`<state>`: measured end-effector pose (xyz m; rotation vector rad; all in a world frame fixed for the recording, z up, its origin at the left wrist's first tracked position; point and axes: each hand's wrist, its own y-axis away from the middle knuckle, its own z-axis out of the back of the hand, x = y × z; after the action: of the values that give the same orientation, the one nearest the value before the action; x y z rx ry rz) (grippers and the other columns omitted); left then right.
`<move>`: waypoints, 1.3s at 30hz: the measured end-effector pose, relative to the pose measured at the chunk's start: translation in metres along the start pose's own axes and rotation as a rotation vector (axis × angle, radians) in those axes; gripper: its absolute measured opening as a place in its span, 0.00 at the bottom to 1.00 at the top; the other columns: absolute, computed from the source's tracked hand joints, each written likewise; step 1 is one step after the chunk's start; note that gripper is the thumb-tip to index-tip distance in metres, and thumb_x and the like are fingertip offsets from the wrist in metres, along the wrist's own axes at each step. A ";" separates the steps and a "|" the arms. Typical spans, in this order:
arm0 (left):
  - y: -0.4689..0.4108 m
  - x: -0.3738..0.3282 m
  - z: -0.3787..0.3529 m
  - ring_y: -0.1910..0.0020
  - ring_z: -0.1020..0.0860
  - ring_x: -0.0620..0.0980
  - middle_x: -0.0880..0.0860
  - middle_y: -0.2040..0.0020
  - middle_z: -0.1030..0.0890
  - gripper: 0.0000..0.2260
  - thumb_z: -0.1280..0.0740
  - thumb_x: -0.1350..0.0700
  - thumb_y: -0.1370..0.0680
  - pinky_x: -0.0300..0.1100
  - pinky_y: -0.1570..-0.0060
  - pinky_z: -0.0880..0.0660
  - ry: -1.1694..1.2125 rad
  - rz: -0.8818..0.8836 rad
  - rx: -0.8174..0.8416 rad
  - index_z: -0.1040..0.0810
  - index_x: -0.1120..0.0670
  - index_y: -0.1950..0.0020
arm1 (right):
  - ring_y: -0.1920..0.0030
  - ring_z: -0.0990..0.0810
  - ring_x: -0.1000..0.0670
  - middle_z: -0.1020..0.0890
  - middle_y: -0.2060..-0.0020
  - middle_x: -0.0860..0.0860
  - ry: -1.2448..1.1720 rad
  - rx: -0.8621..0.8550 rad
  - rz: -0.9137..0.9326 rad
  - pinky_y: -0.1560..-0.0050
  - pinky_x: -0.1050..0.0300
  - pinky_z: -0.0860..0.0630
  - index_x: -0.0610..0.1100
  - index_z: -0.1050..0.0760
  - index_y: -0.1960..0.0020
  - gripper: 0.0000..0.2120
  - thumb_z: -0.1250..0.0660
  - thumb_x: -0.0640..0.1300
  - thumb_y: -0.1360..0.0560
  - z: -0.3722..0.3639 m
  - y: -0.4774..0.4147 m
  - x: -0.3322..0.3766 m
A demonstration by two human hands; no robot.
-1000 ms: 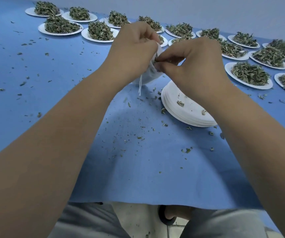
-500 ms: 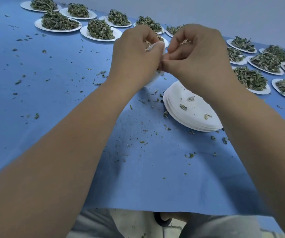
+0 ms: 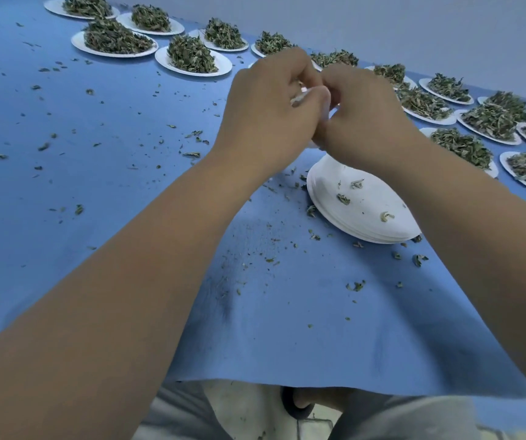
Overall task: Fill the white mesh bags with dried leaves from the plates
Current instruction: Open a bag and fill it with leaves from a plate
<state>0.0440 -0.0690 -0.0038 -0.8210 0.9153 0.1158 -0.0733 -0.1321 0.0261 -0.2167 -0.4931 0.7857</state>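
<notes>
Gripping the white mesh bag (image 3: 327, 106) between them, left hand (image 3: 264, 112) and right hand (image 3: 369, 122) touch.

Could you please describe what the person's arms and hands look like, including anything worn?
The left forearm and right forearm are bare, with no sleeve in view. The left grip and right grip wear no gloves; no ring, watch or bracelet shows.

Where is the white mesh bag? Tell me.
Head view, upper centre: white mesh bag pinched between left hand and right hand, just beyond the white plate stack.
</notes>
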 end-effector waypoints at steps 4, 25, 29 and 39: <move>-0.002 0.002 0.002 0.70 0.27 0.49 0.50 0.72 0.24 0.04 0.33 0.55 0.26 0.45 0.66 0.27 -0.018 0.022 -0.055 0.20 0.55 0.57 | 0.62 0.19 0.57 0.17 0.54 0.57 -0.225 0.048 0.000 0.62 0.64 0.28 0.50 0.23 0.50 0.07 0.30 0.50 0.26 0.011 0.005 -0.003; 0.015 0.013 -0.022 0.65 0.26 0.38 0.42 0.70 0.27 0.04 0.35 0.48 0.24 0.43 0.55 0.25 -0.279 -0.065 0.213 0.22 0.45 0.52 | 0.71 0.24 0.70 0.16 0.66 0.63 -0.010 0.323 -0.202 0.65 0.72 0.30 0.54 0.13 0.55 0.04 0.24 0.46 0.26 0.020 0.058 -0.049; 0.022 0.013 -0.025 0.53 0.23 0.51 0.45 0.64 0.23 0.09 0.36 0.48 0.22 0.58 0.37 0.29 -0.408 -0.115 0.351 0.23 0.48 0.44 | 0.67 0.20 0.65 0.18 0.68 0.61 0.145 0.277 -0.127 0.65 0.74 0.27 0.50 0.15 0.59 0.05 0.28 0.42 0.28 0.015 0.053 -0.045; 0.028 0.004 -0.044 0.53 0.23 0.61 0.56 0.56 0.20 0.10 0.40 0.52 0.19 0.54 0.56 0.24 -0.635 -0.210 0.384 0.26 0.54 0.42 | 0.62 0.15 0.53 0.14 0.63 0.56 -0.146 0.052 -0.283 0.56 0.56 0.16 0.52 0.23 0.58 0.10 0.25 0.38 0.30 0.071 0.136 -0.086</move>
<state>0.0055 -0.0802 -0.0382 -0.4679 0.2339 0.0116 -0.2450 -0.0995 0.0081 -0.0392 -0.6256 0.5392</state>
